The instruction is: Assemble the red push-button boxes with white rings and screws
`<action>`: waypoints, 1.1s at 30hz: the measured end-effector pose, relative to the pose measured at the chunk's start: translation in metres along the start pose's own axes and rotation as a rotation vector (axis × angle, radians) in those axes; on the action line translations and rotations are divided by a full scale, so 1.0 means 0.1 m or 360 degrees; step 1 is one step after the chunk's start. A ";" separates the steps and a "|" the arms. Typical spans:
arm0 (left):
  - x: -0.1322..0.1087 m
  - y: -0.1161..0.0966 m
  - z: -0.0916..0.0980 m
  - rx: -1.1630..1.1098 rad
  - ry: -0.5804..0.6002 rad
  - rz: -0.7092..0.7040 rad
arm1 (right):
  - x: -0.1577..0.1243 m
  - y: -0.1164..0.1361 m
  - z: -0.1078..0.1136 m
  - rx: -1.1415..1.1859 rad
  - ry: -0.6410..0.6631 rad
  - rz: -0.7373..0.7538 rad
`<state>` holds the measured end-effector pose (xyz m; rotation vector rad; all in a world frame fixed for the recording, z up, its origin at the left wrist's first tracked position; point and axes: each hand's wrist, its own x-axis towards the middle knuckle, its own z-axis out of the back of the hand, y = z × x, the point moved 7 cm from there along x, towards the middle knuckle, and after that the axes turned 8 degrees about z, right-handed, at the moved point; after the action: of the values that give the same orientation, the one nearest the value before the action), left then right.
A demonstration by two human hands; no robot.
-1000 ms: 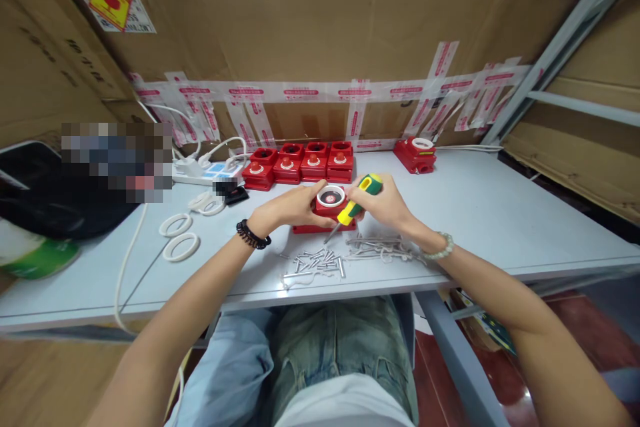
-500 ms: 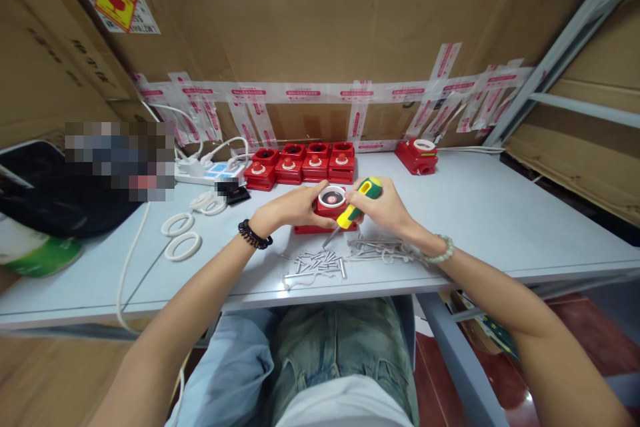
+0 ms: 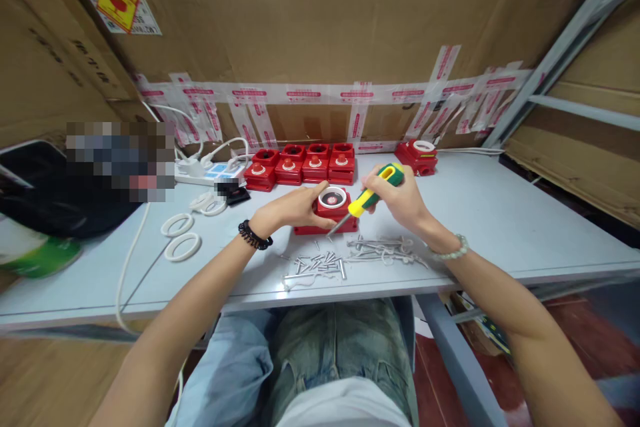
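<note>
The left hand (image 3: 293,207) reaches in palm down, its fingers clamped around the red box (image 3: 327,212) at the middle of the worktop (image 3: 500,213). The right hand (image 3: 403,200), wrist cocked, grips the screwdriver (image 3: 373,195) slanting down toward the box's near right corner.

On the counter (image 3: 500,213), a switch box (image 3: 327,210) sits at the centre. Loose screws (image 3: 320,263) lie before it, a row of boxes (image 3: 303,163) behind, two rings (image 3: 179,235) left, another box (image 3: 420,155) behind-right.
</note>
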<state>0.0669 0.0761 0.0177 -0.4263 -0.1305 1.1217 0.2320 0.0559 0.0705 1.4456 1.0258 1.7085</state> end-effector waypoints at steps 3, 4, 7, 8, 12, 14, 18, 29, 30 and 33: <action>0.01 0.03 0.00 0.0034 0.0001 0.0046 | 0.08 0.05 0.19 0.0072 -0.0167 0.0134; 0.01 0.04 0.00 0.0042 -0.0008 0.0067 | 0.11 0.06 0.27 0.0105 -0.0244 0.0172; 0.01 0.06 0.00 0.0037 -0.0014 0.0085 | 0.18 0.06 0.50 0.0150 -0.0502 0.0231; 0.01 0.05 0.00 0.0034 -0.0012 0.0076 | 0.20 0.04 0.57 0.0149 -0.0582 0.0236; 0.00 0.04 0.00 0.0045 0.0001 0.0069 | 0.29 -0.13 0.72 0.0132 -0.0770 0.0189; 0.00 0.03 0.00 0.0051 0.0012 0.0076 | 0.32 -0.25 0.75 0.0160 -0.0832 0.0139; 0.00 0.03 0.00 0.0057 0.0026 0.0099 | 0.34 -0.45 0.74 0.0196 -0.0883 0.0008; 0.01 0.05 -0.01 0.0063 0.0006 0.0093 | 0.32 -0.53 0.70 0.0125 -0.0835 -0.0054; 0.02 0.05 -0.01 0.0063 0.0003 0.0089 | 0.32 -0.52 0.70 0.0101 -0.0828 -0.0045; 0.02 0.06 -0.02 0.0064 0.0014 0.0099 | 0.32 -0.49 0.68 0.0024 -0.0782 0.0020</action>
<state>0.0634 0.0794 0.0137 -0.4018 -0.0875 1.1815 0.2939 0.1166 0.0477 1.7647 0.7584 1.2564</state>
